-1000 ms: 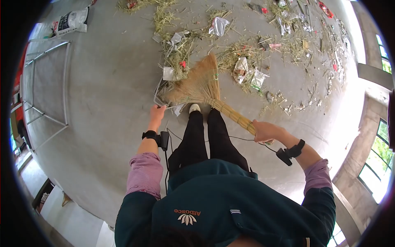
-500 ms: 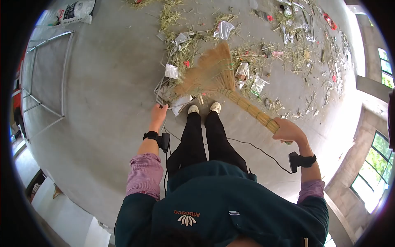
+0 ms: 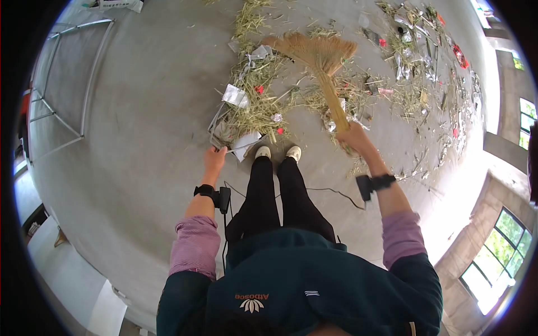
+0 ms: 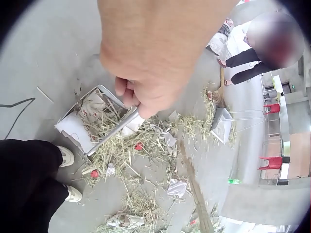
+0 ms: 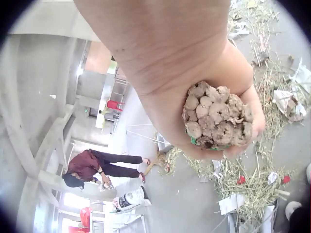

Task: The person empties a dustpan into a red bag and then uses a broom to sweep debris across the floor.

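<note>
My left hand grips the thin grey metal edge of a dustpan that sits low by my shoes. Straw and crumpled scraps lie inside it, along with a white sheet at one side. My right hand is wrapped round the handle of a straw broom, whose bristles fan out ahead over the floor. The cut end of the broom handle pokes out of the fist in the right wrist view. Straw litter with silver wrappers and red bits spreads right up to the dustpan's mouth.
More scattered litter covers the floor to the right. A metal frame stands at the left. Another person bends over a broom farther off, near a white bag. A black cable trails by my legs.
The broom has swung forward, away from the dustpan, and its bristles now spread farther out. My right hand moved outward, then back inward and ahead. My left hand keeps its grip on the dustpan.
</note>
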Demonstrator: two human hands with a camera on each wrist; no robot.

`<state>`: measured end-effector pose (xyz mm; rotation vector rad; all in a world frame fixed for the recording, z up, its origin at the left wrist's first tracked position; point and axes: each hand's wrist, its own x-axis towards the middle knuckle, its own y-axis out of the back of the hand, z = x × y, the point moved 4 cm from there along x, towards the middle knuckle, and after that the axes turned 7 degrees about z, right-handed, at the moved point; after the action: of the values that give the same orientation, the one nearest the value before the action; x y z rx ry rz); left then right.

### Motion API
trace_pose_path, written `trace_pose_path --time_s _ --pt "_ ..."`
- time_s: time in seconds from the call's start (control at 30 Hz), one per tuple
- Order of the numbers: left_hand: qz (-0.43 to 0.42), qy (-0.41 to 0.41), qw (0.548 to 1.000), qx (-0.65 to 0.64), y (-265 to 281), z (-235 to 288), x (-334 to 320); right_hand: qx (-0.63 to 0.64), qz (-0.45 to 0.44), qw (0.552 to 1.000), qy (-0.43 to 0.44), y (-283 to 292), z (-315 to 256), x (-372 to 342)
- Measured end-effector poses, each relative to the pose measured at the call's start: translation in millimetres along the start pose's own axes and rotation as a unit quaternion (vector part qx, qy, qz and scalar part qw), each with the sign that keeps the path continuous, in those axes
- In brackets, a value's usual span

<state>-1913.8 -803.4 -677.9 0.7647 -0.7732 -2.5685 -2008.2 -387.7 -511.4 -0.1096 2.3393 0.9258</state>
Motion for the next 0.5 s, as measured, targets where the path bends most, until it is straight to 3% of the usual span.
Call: trace_pose_path --time_s 0.07,0.17,0.23,0.37,0.5 --pt "0.009 -0.001 1.0 0.001 5 1 4 -0.032 0.011 0.999 0.027 -19 -24 31" --pt "-0.018 0.03 0.998 0.046 1 -6 12 -0.138 -0.01 0.99 0.018 -50 -11 67" --pt "0.03 -0.05 0.998 0.014 -7 -5 17 -0.382 0.059 0.914 0.12 -50 -6 63" --pt "0.017 -0.031 0.999 0.028 -4 -3 26 -0.392 0.009 0.917 0.073 -33 10 27" --pt "0.004 -0.03 0.999 -0.01 2 -5 23 -0.412 -0.112 0.902 0.068 -30 3 -12"
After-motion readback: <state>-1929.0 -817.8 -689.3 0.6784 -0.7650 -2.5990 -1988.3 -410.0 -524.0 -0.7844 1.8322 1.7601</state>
